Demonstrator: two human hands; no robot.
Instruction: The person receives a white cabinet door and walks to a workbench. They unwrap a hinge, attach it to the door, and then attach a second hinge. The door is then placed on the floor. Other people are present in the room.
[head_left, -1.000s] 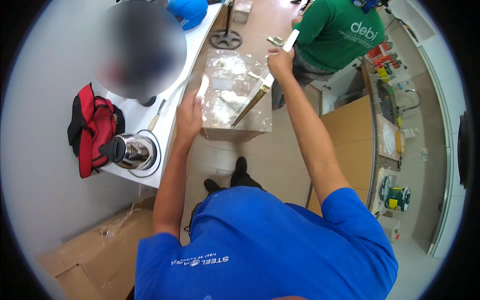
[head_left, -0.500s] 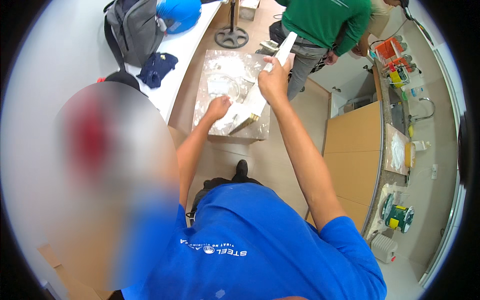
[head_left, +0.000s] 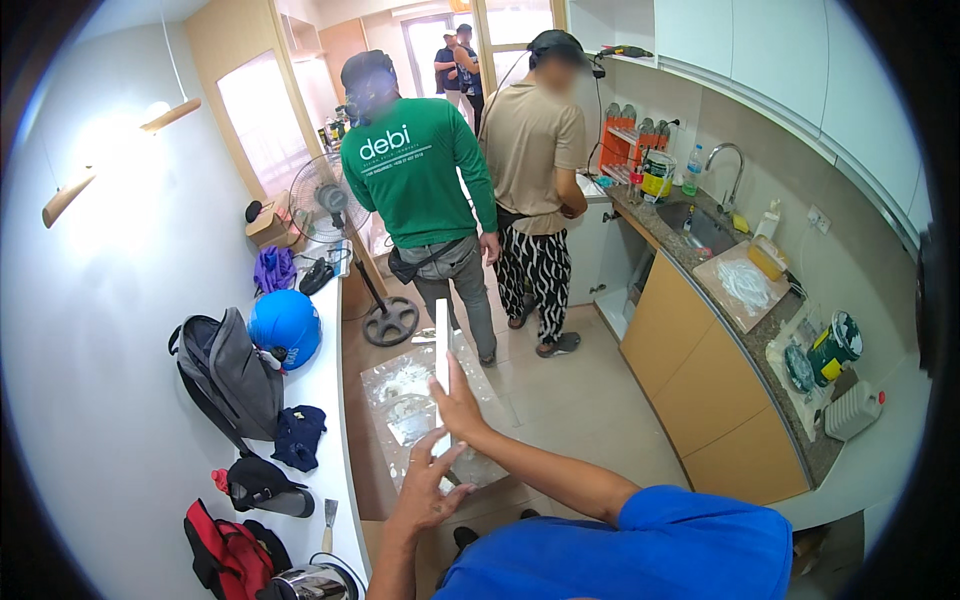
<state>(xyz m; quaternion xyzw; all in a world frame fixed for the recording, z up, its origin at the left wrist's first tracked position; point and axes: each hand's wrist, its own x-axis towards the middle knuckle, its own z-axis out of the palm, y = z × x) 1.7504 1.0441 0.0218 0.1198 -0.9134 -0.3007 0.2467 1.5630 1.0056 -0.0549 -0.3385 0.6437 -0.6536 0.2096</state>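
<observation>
My right hand point(head_left: 461, 408) grips a long, narrow white strip point(head_left: 442, 335), its fingers closed around it. The strip points away from me and shows mostly its thin edge. Beside its near end is my left hand point(head_left: 428, 488), fingers and thumb spread; whether a fingertip touches the strip I cannot tell. Below both hands lies a brownish board point(head_left: 482, 388) smeared and spattered with white paste. My hands and forearms cover part of it.
Two people, one in a green shirt point(head_left: 425, 170) and one in beige point(head_left: 535, 150), stand ahead beyond the board. A fan point(head_left: 335, 200) stands near the left counter, which holds a backpack point(head_left: 230, 375) and blue helmet point(head_left: 285, 330). Right: a counter with a sink point(head_left: 695, 228) and paste-covered board point(head_left: 720, 290).
The view has tilted up toward the room. My left hand has moved from above the board to the strip's near end, its fingers now spread. The strip has turned more edge-on.
</observation>
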